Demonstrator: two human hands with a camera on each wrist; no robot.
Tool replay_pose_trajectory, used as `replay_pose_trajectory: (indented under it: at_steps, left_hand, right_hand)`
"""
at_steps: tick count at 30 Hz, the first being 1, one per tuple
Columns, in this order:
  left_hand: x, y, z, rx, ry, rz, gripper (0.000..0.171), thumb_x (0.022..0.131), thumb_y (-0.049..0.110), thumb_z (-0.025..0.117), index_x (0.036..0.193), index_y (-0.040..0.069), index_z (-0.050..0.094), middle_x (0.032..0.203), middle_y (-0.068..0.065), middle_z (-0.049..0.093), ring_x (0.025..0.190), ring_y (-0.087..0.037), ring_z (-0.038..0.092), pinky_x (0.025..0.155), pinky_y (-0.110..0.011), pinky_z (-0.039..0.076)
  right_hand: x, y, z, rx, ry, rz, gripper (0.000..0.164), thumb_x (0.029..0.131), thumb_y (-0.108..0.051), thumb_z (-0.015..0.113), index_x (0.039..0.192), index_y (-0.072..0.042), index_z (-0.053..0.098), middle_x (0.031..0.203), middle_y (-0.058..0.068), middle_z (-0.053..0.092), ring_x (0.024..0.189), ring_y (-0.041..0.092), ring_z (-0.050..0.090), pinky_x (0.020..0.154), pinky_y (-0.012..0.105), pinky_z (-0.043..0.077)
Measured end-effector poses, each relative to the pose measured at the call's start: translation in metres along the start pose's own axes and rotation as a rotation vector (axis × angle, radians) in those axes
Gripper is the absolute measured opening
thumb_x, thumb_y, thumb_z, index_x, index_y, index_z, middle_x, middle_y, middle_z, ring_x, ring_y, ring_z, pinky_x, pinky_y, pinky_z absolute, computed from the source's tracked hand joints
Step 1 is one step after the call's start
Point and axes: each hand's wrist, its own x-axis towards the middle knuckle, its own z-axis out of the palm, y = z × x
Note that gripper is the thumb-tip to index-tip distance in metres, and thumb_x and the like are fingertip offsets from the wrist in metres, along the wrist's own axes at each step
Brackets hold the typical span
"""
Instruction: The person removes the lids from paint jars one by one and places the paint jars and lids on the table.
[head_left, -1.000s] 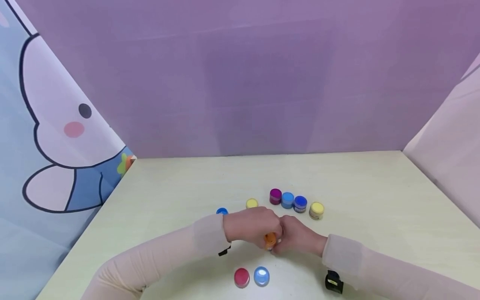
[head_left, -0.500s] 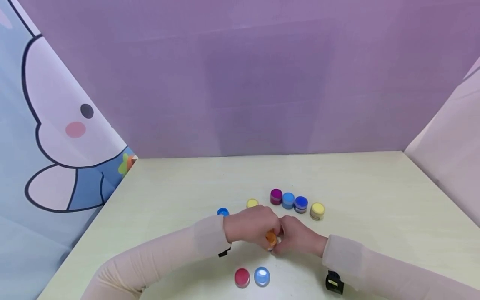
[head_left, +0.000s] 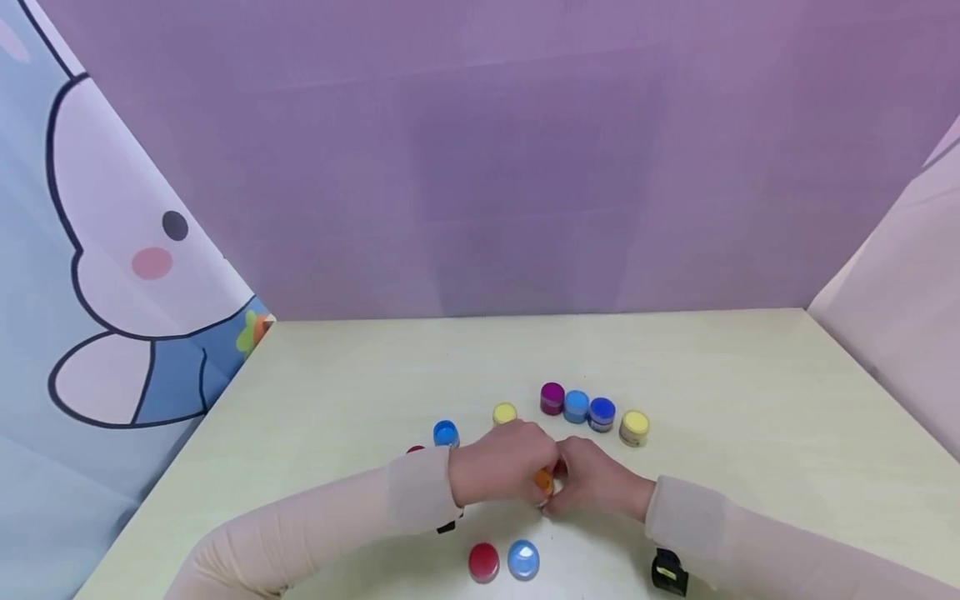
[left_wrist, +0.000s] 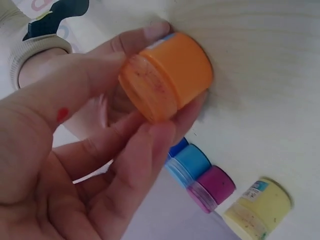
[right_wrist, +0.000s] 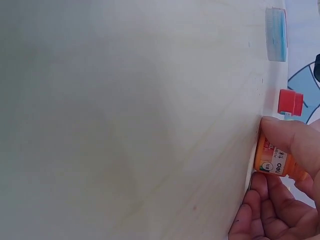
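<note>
My left hand (head_left: 506,460) and right hand (head_left: 596,477) meet over the middle of the table, both on one small orange paint jar (left_wrist: 187,65). In the left wrist view, the left thumb and fingertips pinch its translucent orange lid (left_wrist: 150,90). The right hand's fingers grip the solid orange body. Tilted on its side, the jar lies close against the tabletop. The right wrist view shows its printed label (right_wrist: 275,157), with the right thumb above and curled fingers below. From the head view, the hands hide most of the jar.
Behind the hands stand a purple jar (head_left: 552,398), a light blue jar (head_left: 576,406), a dark blue jar (head_left: 602,414) and two yellow jars (head_left: 633,427). A blue jar (head_left: 446,433) stands by the left sleeve. In front sit a red jar (head_left: 483,562) and a pale blue one (head_left: 523,559).
The head view has tilted slightly, so the scene sits a little lower and a dark red edge shows behind the left sleeve. Both hands stay on the orange jar.
</note>
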Motion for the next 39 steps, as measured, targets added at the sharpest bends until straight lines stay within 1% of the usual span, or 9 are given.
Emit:
replay_pose_trajectory:
  at_steps: [7,12,15,21,22,24,27,33,39]
  left_hand:
    - [-0.001,0.003,0.004,0.003,0.023,-0.077,0.018,0.073,0.024,0.076,0.088,0.016,0.068,0.062,0.012,0.053,0.06,-0.005,0.046,0.058,-0.016,0.037]
    - [-0.001,0.001,0.001,-0.01,0.018,-0.07,0.017,0.074,0.026,0.075,0.085,0.016,0.067,0.059,0.011,0.051,0.057,-0.006,0.046,0.056,-0.016,0.037]
    - [-0.001,-0.003,-0.002,-0.024,0.006,-0.018,0.019,0.072,0.026,0.076,0.085,0.016,0.067,0.062,0.011,0.052,0.058,-0.005,0.046,0.058,-0.015,0.037]
    - [0.002,-0.012,-0.007,-0.023,-0.055,0.26,0.021,0.072,0.015,0.076,0.091,0.018,0.067,0.082,0.011,0.06,0.075,-0.002,0.05,0.072,-0.012,0.037]
    - [0.003,-0.013,-0.008,-0.009,-0.065,0.297,0.021,0.073,0.013,0.075,0.092,0.018,0.068,0.085,0.011,0.061,0.078,-0.002,0.05,0.074,-0.012,0.037]
    - [0.004,-0.013,-0.008,0.013,-0.086,0.335,0.023,0.073,0.013,0.075,0.093,0.018,0.068,0.091,0.012,0.062,0.083,-0.001,0.051,0.078,-0.012,0.036]
    - [0.005,-0.014,-0.008,0.04,-0.1,0.36,0.022,0.074,0.012,0.074,0.094,0.018,0.068,0.092,0.012,0.062,0.084,-0.001,0.052,0.08,-0.012,0.036]
    - [0.007,-0.015,-0.008,0.054,-0.107,0.371,0.02,0.074,0.013,0.074,0.093,0.017,0.068,0.09,0.011,0.062,0.081,-0.001,0.052,0.077,-0.011,0.036]
    - [0.008,-0.015,-0.007,0.046,-0.118,0.335,0.02,0.073,0.018,0.076,0.091,0.017,0.068,0.084,0.011,0.062,0.075,0.0,0.051,0.072,-0.01,0.036]
  right_hand:
    - [0.0,0.0,-0.001,-0.019,0.005,-0.035,0.029,0.063,-0.017,0.08,0.085,-0.017,0.062,0.069,-0.003,0.054,0.065,0.013,0.047,0.059,0.027,0.037]
    - [0.0,0.001,-0.002,-0.036,0.004,-0.042,0.03,0.065,-0.018,0.08,0.09,-0.017,0.064,0.071,-0.007,0.055,0.066,0.013,0.048,0.061,0.027,0.039]
    - [0.0,0.001,-0.001,-0.036,-0.001,-0.06,0.029,0.066,-0.019,0.079,0.091,-0.018,0.064,0.072,-0.009,0.056,0.067,0.013,0.049,0.061,0.027,0.041]
    - [-0.001,0.004,0.0,0.033,0.002,-0.031,0.027,0.064,-0.014,0.079,0.087,-0.016,0.064,0.076,-0.009,0.06,0.07,0.013,0.053,0.066,0.029,0.044]
    - [-0.001,0.004,0.0,0.041,0.005,-0.025,0.027,0.064,-0.013,0.079,0.087,-0.015,0.064,0.076,-0.008,0.06,0.07,0.013,0.053,0.066,0.029,0.044]
    - [-0.001,0.004,0.0,0.055,0.005,-0.019,0.028,0.063,-0.012,0.079,0.088,-0.014,0.064,0.076,-0.007,0.061,0.07,0.014,0.054,0.066,0.03,0.045]
    - [-0.001,0.004,0.0,0.057,0.0,-0.013,0.027,0.064,-0.012,0.078,0.087,-0.013,0.064,0.075,-0.007,0.061,0.069,0.014,0.054,0.065,0.03,0.046]
    - [-0.001,0.003,-0.001,0.046,-0.003,-0.004,0.028,0.065,-0.013,0.078,0.09,-0.013,0.064,0.077,-0.008,0.061,0.07,0.014,0.055,0.066,0.03,0.046]
    - [0.0,0.002,0.0,0.046,-0.007,0.009,0.031,0.066,-0.014,0.079,0.093,-0.011,0.063,0.081,-0.007,0.061,0.073,0.014,0.054,0.07,0.032,0.046]
